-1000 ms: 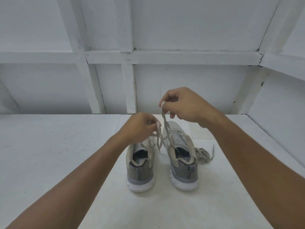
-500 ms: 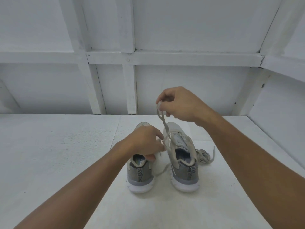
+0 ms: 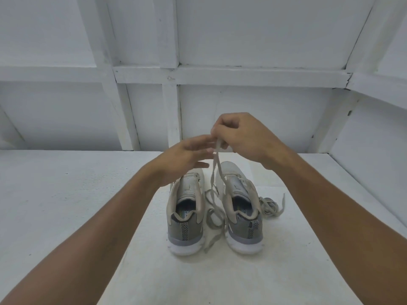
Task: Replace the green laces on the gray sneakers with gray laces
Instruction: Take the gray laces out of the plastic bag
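Left fingers point(image 3: 198, 142) now up beside lace point(image 3: 217, 146)

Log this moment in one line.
right hand: pinches lace | left hand: open, near lace | lace: hangs between sneakers | bundled lace: right of sneakers

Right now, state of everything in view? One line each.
left sneaker: upright, no lace visible.
right sneaker: upright, some lace across tongue.
right hand: raised, pinching the lace.
left hand: open, holding nothing.
lace: hangs from right hand, tail looped between sneakers.
lace bundle: lying loose beside right sneaker.
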Demonstrator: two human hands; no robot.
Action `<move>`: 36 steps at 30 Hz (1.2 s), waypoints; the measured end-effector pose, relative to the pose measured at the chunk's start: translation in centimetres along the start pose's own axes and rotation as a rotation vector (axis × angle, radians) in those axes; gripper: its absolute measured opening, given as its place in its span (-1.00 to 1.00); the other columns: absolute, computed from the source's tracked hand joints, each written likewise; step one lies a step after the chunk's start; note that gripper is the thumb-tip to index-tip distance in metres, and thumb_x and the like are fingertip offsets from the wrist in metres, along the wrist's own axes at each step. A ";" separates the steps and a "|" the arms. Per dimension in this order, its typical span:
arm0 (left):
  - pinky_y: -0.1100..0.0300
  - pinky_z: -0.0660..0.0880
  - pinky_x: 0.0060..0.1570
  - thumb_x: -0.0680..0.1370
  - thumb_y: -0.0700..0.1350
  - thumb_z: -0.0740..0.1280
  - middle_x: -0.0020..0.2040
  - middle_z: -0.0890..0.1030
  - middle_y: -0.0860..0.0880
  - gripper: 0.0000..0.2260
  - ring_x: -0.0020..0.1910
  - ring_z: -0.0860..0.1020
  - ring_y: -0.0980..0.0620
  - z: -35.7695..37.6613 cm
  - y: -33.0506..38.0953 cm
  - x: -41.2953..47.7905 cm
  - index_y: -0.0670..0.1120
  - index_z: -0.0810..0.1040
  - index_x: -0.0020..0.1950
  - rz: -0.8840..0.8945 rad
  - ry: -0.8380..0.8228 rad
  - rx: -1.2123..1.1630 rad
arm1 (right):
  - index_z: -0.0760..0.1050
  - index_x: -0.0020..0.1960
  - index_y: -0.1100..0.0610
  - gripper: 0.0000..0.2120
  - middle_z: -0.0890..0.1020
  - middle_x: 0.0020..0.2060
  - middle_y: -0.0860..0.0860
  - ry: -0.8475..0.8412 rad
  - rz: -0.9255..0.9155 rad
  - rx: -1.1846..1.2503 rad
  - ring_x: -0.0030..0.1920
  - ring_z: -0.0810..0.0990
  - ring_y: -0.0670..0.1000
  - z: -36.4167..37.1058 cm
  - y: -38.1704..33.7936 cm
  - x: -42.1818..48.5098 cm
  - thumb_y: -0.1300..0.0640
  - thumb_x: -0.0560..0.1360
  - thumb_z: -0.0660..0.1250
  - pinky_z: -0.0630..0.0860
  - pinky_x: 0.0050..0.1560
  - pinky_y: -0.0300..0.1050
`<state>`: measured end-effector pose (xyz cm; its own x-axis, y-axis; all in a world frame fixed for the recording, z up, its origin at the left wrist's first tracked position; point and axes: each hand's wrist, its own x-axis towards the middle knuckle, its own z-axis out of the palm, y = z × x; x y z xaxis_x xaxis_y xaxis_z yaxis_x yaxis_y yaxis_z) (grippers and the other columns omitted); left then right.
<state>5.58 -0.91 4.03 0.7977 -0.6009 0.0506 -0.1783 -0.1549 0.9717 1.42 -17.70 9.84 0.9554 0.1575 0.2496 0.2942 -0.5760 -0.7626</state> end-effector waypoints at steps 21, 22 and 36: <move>0.18 0.43 -0.31 0.56 -0.13 0.35 -0.20 0.61 -0.06 -0.87 -0.34 0.54 0.01 -6.0 -2.7 -5.0 -0.12 0.66 0.01 -0.191 0.294 0.123 | 0.58 -0.14 0.18 -0.85 0.60 -0.32 0.01 0.201 0.145 0.134 -0.41 0.55 -0.08 -1.5 4.1 0.5 0.21 0.53 0.25 0.45 -0.36 -0.25; 0.19 0.40 -0.35 0.56 -0.12 0.35 -0.21 0.61 -0.06 -0.88 -0.37 0.51 0.02 -5.9 -2.5 -5.0 -0.11 0.67 0.00 -0.189 0.307 0.137 | 0.58 -0.12 0.19 -0.86 0.61 -0.31 0.03 0.187 0.145 0.139 -0.40 0.57 -0.07 -1.3 4.0 0.5 0.23 0.54 0.25 0.48 -0.35 -0.22; 0.23 0.37 -0.41 0.60 -0.14 0.31 -0.06 0.71 -0.03 -0.86 -0.37 0.53 -0.01 -2.8 0.6 -2.6 -0.08 0.57 0.14 -0.071 0.242 0.198 | 0.61 0.02 0.00 -0.81 0.67 -0.13 -0.03 0.095 0.292 -0.328 -0.24 0.65 -0.07 -3.6 7.6 -1.7 0.19 0.53 0.26 0.55 -0.25 -0.24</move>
<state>4.98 2.73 5.12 0.9217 -0.3832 0.0606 -0.2070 -0.3537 0.9121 1.94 -25.27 5.77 0.9864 -0.1154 0.1171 -0.0256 -0.8114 -0.5840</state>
